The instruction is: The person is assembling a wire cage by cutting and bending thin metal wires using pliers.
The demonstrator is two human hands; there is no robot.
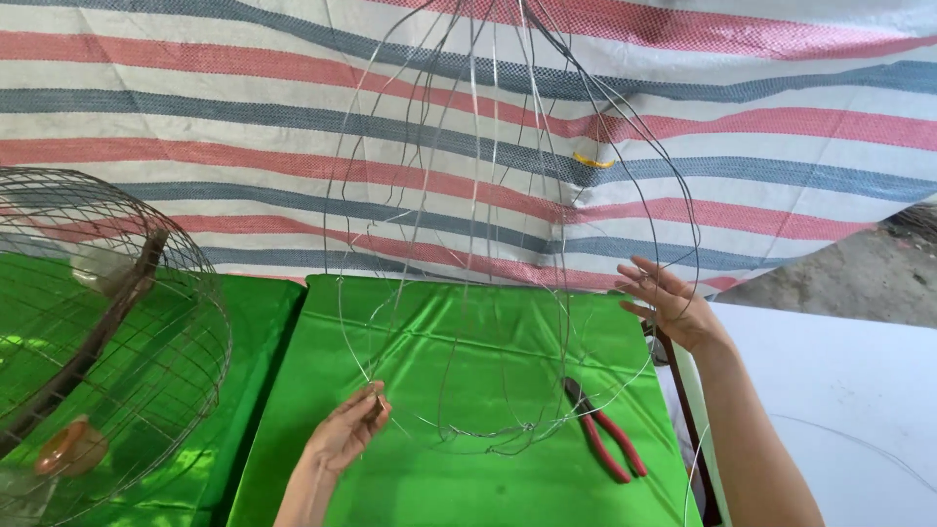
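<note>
Standing on a green cloth (468,322), a loose wire frame (508,244) is steadied between two hands held well apart.

The frame's top is cut off by the upper edge, and its thin strands are hard to trace against the striped tarp (195,98). One strand is pinched by the left hand (348,429); the right hand (669,304) is spread open against the outer wires. Red-handled pliers (605,439) lie near the cloth's right edge. A mesh cage (98,332) is cropped at the left.
</note>
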